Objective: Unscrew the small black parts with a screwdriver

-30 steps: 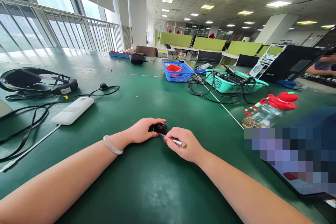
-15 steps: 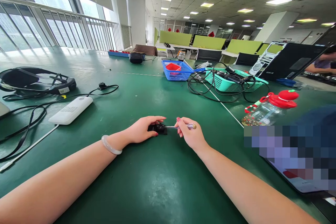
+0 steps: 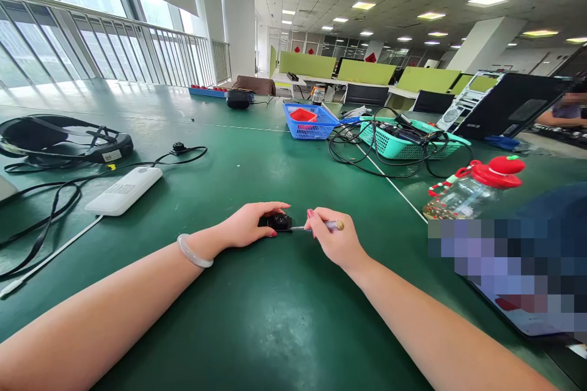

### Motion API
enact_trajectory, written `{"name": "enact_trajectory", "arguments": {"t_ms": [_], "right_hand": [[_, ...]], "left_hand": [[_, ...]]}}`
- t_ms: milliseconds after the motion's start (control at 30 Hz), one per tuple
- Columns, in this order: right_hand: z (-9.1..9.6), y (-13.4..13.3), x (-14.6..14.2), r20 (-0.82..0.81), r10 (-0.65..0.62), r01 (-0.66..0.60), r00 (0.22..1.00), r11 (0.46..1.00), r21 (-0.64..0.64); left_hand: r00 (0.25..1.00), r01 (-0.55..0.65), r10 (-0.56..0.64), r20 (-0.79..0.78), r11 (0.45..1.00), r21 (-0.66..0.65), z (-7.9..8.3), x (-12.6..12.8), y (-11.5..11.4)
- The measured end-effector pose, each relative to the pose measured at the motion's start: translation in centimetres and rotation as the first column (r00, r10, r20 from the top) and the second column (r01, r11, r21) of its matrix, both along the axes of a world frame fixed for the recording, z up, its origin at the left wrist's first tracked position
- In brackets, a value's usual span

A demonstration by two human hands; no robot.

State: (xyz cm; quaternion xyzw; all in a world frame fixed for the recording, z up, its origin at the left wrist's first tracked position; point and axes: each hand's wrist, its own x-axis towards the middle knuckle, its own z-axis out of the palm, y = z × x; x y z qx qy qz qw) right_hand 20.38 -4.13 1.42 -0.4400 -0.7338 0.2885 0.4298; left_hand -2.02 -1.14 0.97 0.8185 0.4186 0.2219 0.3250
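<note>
My left hand point(image 3: 250, 224), a pale bangle on its wrist, grips a small black part point(image 3: 280, 222) against the green table. Thumb and fingers close around its left side and hide much of it; what kind of part it is I cannot make out. In my right hand point(image 3: 337, 238) is a slim screwdriver point(image 3: 300, 228), pinched between thumb and fingers. Its metal shaft points left, with the tip at the part's right edge. A pale handle with a brass-coloured end shows past the fingers.
At left lie a headset point(image 3: 68, 140), a white power adapter point(image 3: 125, 190) and cables. Farther back stand a blue basket point(image 3: 312, 130) and a turquoise basket point(image 3: 394, 148) with black cables. A red-lidded bottle point(image 3: 472, 192) and a blurred-out device edge point(image 3: 518, 321) are at right.
The screwdriver's tip has shifted slightly down, from the part's upper right side to its lower right edge. My right hand moved a little with it; my left hand stays put.
</note>
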Motion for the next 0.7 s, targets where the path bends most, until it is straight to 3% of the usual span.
{"name": "enact_trajectory", "arguments": {"t_ms": [133,233,333,400,500,600,700], "right_hand": [[0.5,-0.6,-0.1,0.233,0.071,-0.125,0.970,0.966,0.228],[0.4,-1.0,-0.2,0.352,0.111,-0.260,0.930,0.872,0.414],[0.0,-1.3,-0.5,0.422,0.155,-0.366,0.893,0.797,0.480],[-0.3,-1.3,-0.8,0.451,0.167,-0.386,0.877,0.805,0.451],[-0.3,-1.3,-1.1,0.433,0.185,-0.359,0.882,0.860,0.364],[-0.1,-1.1,-0.9,0.313,0.227,-0.303,0.922,0.927,0.220],[0.2,-0.9,-0.3,0.157,0.221,-0.245,0.962,0.957,0.155]], "left_hand": [[1.000,0.014,-0.014,0.020,1.000,-0.017,-0.1,0.0,0.0],[1.000,0.012,-0.012,0.022,1.000,-0.013,-0.2,0.1,0.0],[1.000,0.006,-0.006,0.006,1.000,0.010,-0.2,0.1,0.0],[1.000,0.014,-0.014,0.002,1.000,0.022,-0.3,0.0,0.0],[1.000,0.028,-0.028,0.015,1.000,0.014,-0.3,-0.1,0.1],[0.999,0.031,-0.031,0.019,1.000,0.004,-0.2,-0.1,0.2],[1.000,0.019,-0.019,-0.004,1.000,0.003,-0.1,0.0,0.1]]}}
